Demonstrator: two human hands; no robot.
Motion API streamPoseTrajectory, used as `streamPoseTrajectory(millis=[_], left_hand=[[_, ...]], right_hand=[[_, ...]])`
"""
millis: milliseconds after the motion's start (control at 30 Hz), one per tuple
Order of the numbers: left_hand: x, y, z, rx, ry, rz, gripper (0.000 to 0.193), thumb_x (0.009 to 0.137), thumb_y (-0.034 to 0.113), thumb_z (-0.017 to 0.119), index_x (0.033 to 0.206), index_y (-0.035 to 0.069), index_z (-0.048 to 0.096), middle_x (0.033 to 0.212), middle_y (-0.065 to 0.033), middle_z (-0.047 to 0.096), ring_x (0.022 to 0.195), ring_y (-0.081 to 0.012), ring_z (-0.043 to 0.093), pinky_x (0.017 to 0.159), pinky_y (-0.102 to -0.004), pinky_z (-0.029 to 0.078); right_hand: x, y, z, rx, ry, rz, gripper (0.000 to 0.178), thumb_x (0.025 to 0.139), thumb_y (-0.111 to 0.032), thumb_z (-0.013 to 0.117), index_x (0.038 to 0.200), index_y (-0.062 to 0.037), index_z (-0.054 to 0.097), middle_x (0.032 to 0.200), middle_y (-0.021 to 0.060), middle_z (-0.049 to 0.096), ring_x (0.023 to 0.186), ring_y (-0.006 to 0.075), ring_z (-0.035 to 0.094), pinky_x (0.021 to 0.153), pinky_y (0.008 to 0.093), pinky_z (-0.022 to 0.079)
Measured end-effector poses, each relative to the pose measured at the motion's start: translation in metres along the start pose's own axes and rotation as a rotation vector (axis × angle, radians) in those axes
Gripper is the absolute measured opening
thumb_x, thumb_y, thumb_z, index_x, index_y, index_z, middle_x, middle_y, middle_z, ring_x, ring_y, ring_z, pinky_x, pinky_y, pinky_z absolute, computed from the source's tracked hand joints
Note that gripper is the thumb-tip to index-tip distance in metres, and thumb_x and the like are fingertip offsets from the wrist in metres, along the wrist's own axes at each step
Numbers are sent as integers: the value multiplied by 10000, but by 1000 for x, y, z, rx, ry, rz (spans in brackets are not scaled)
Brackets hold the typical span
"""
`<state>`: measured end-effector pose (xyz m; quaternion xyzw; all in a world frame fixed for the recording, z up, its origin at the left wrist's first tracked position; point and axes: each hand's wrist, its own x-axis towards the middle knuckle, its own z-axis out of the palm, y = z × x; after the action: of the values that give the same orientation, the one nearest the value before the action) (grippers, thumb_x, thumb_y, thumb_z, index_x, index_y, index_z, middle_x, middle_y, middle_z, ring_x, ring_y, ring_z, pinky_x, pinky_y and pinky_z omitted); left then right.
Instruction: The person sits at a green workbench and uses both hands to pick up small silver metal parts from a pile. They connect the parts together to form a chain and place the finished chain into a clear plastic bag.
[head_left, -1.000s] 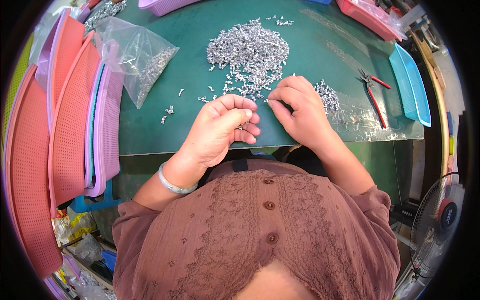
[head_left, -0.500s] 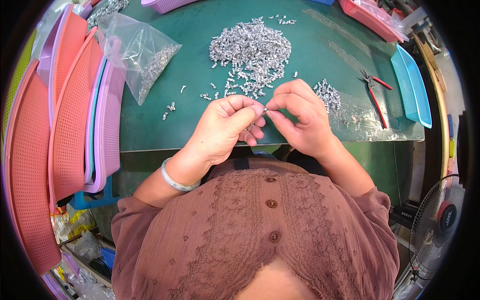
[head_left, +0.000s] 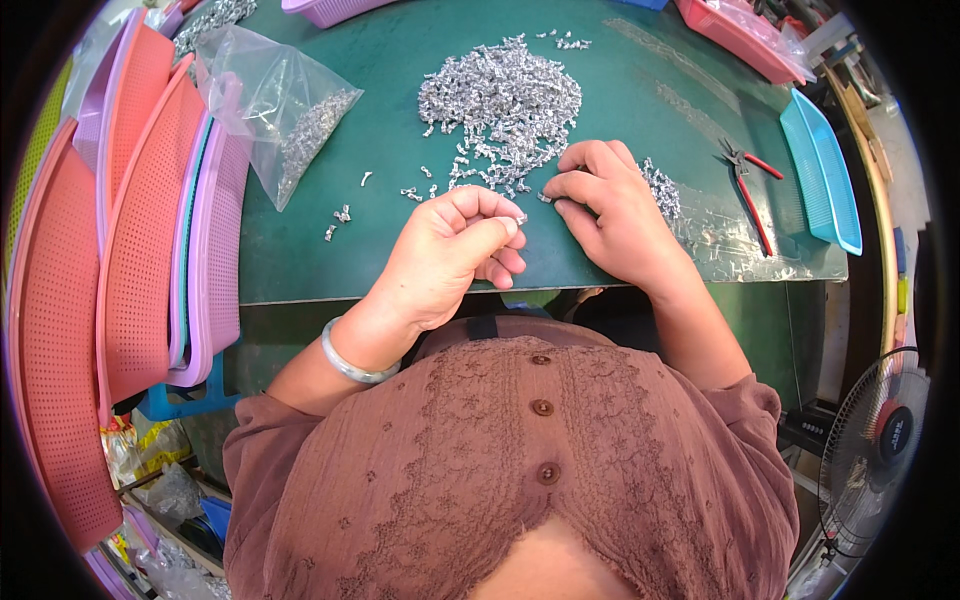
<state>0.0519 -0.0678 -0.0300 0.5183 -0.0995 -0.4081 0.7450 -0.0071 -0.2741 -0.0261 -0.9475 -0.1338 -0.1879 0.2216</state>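
Note:
My left hand (head_left: 455, 245) is raised over the table's near edge, thumb and forefinger pinching a small silver metal piece (head_left: 522, 219). The other fingers of that hand are curled under. My right hand (head_left: 618, 220) is a little farther right, its thumb and forefinger closed around another small silver piece (head_left: 544, 197) just in front of the large heap. That heap of silver metal pieces (head_left: 500, 95) spreads toward me in the middle of the table. A smaller pile (head_left: 660, 190) lies behind my right hand, partly hidden by it.
Red-handled pliers (head_left: 750, 195) and a blue basket (head_left: 822, 170) lie at the right. A clear bag (head_left: 275, 110) with metal pieces is at the left, beside stacked plastic baskets (head_left: 60, 330). Loose pieces (head_left: 338, 220) are scattered on the green table (head_left: 330, 265). A fan (head_left: 885, 440) stands at lower right.
My right hand has moved away from my left hand, to the right and slightly forward, toward the near side of the heap. My left hand has stayed nearly still.

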Motion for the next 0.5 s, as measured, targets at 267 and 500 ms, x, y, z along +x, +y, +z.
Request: streamPoseTrajectory(millis=[267,500], left_hand=[[1,1,-5,-173,-43,-16,148,880,-3,486,986,-11,588,921,-116,635,747,-185,652,642,-293,561],[1,2,-4,-130,-42,-34,132,910,55,541,1011,-9,597,898,-100,635,740,-175,649,642,-293,557]], right_hand=[[-3,-7,3,34,53,80,107,759,-73,690,861,-40,683,903,88,592,882,287,547,815,384,456],[-5,-6,15,83,164,31,79,752,-46,694,820,-38,657,858,85,597,809,282,562,785,398,460]])
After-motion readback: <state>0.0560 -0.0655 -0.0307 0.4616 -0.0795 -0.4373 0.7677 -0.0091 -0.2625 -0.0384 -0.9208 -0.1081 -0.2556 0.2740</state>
